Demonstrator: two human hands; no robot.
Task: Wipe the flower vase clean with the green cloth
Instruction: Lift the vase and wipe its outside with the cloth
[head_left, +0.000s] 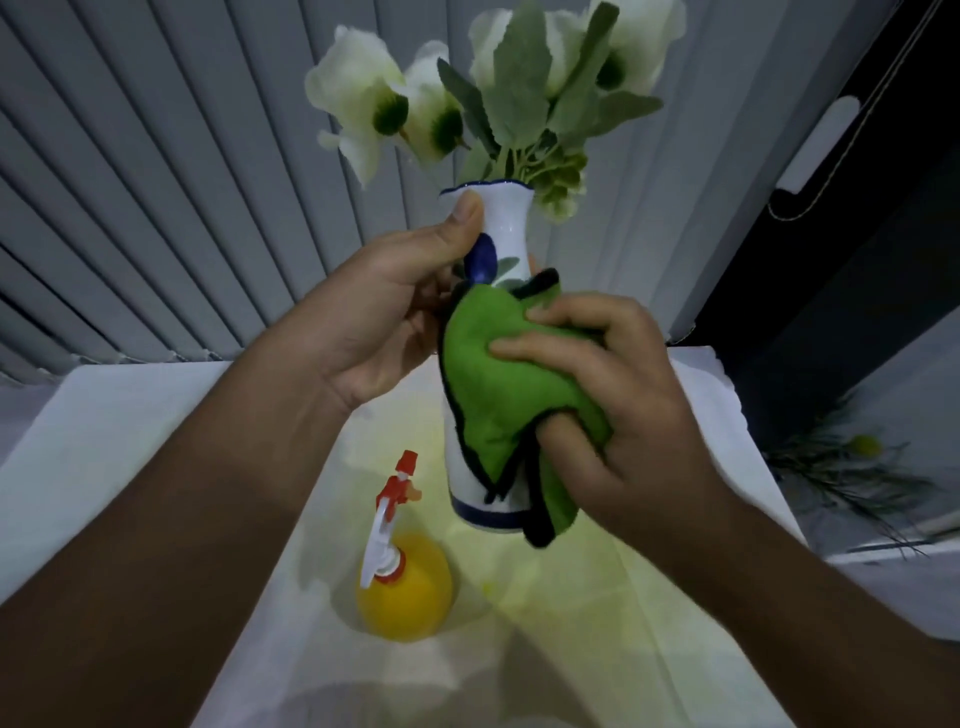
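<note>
At frame centre the left hand (395, 312) grips the flower vase (498, 239) by its neck, apparently lifted off the table (130, 441), while the right hand (613, 400) presses the green cloth (498, 384) around its body, so a hard rub could twist it loose onto the spray bottle (402, 577)

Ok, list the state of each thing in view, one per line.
vase: lifted off the table, upright, flowers in it
green cloth: pressed against the vase body
left hand: gripping the vase neck
right hand: holding the cloth
flowers: standing in the vase
spray bottle: upright on the table, untouched
table: covered in white
</note>
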